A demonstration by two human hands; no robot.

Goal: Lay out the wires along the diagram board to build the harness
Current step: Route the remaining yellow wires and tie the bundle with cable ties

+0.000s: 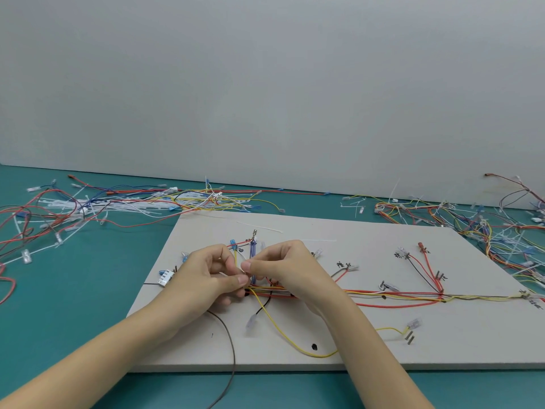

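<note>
Both hands, left hand [206, 276] and right hand [283, 267], pinch a white tie [242, 269] at the wire bundle [383, 295] mid-board [368, 346]; bundling seems underway, cinching likely next.

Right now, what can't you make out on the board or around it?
All in the head view:
- What the left hand and right hand pinch: fingers cover it.
- Handwritten labels on the board: too small.
- Right wire pile: cut by the edge.
</note>
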